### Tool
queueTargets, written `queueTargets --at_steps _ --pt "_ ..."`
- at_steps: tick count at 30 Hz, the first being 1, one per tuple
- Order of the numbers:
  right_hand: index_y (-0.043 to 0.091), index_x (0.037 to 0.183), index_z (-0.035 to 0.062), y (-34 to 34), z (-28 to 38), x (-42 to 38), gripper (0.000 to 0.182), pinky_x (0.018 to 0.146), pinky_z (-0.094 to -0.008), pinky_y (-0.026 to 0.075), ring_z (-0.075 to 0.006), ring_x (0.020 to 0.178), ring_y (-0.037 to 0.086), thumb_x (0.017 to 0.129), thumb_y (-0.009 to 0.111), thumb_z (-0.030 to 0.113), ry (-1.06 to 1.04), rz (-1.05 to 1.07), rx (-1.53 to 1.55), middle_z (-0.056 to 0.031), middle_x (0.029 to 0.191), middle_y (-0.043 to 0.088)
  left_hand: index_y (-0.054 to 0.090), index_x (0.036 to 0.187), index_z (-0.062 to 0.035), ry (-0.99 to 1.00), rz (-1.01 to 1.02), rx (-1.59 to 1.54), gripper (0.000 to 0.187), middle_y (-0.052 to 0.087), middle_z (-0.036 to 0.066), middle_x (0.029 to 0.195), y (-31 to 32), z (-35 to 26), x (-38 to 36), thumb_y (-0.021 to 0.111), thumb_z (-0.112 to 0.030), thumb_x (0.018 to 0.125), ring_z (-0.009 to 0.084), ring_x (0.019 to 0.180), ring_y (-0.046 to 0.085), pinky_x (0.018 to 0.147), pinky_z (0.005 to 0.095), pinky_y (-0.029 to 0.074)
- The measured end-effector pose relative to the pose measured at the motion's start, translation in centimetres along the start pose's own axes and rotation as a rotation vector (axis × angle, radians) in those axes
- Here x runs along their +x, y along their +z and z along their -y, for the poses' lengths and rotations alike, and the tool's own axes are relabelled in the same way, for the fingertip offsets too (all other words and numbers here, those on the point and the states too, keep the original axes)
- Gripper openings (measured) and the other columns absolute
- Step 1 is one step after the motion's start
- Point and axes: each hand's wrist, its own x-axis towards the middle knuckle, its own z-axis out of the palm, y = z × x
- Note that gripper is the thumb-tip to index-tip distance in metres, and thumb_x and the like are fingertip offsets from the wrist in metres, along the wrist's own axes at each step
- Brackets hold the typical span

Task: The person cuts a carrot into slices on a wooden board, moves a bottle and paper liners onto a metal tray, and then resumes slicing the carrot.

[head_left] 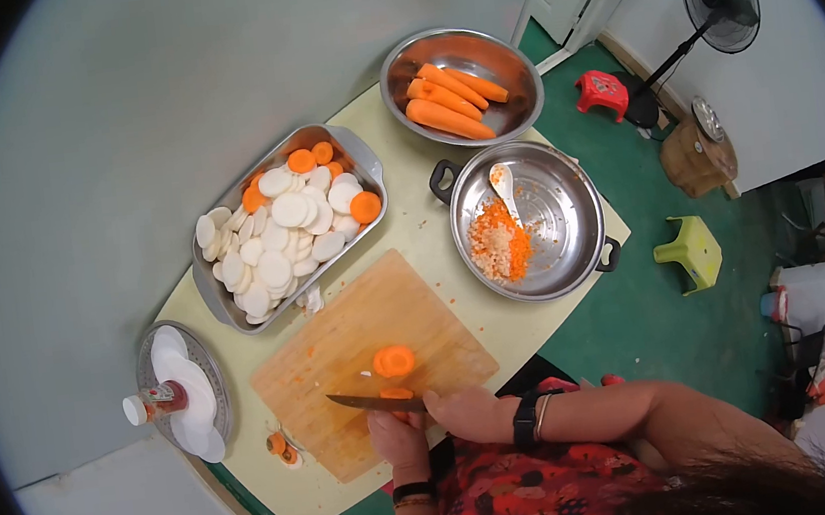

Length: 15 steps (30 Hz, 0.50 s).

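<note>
My right hand (464, 416) is closed around the handle of a knife (362, 401), its dark blade pointing left over the wooden cutting board (326, 342). Just beside it, my left hand (399, 440) grips a piece of carrot (397, 394) at the blade, partly covered by knife and fingers. Cut carrot slices (395, 362) lie overlapped on the board just beyond the blade. A metal tray (359, 152) beyond the board is heaped with white round slices (275, 270) and some carrot slices (365, 206).
A steel bowl (394, 83) holds whole carrots (448, 119). Nearer stands a two-handled pan (572, 241) with chopped orange and pale bits (500, 243) and a white spoon (504, 193). Left, a jar (161, 400) rests on a round tray (219, 373). Carrot scraps (282, 447) lie near the table's edge.
</note>
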Motion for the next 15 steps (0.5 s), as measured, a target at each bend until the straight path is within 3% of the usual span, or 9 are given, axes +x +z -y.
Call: queueTargets --at_steps 6,9,15 --pt "0.048 0.09 0.0019 -0.2 0.3 0.9 0.012 0.047 -0.0384 0.051 -0.0291 0.056 0.065 0.083 0.051 0.01 0.0 0.039 0.092 -0.012 0.061 0.062 0.048 0.109 -0.0005 -0.054 0.057 0.0 0.052 0.054 0.018 0.089 0.1 0.5 0.0 0.065 -0.038 0.079 0.0395 0.077 0.056 0.061 0.0476 0.046" --pt "0.046 0.096 -0.0012 -1.2 0.6 1.4 0.014 0.058 -0.042 0.052 -0.035 0.069 0.066 0.087 0.047 0.009 0.08 0.221 0.113 -0.0176 0.072 0.065 0.047 0.112 0.0001 -0.014 -0.012 0.028 0.053 0.053 0.018 0.086 0.4 0.5 -0.1 0.065 -0.036 0.078 0.0387 0.075 0.055 0.06 0.0476 0.045" --pt "0.047 0.097 -0.0017 -0.1 0.1 2.7 0.015 0.059 -0.0424 0.051 -0.036 0.07 0.065 0.088 0.046 0.01 0.104 0.235 0.155 -0.019 0.073 0.065 0.044 0.118 0.0013 -0.01 -0.019 0.043 0.06 0.052 0.019 0.089 0.3 0.5 -0.2 0.067 -0.034 0.076 0.0384 0.076 0.054 0.061 0.0473 0.045"
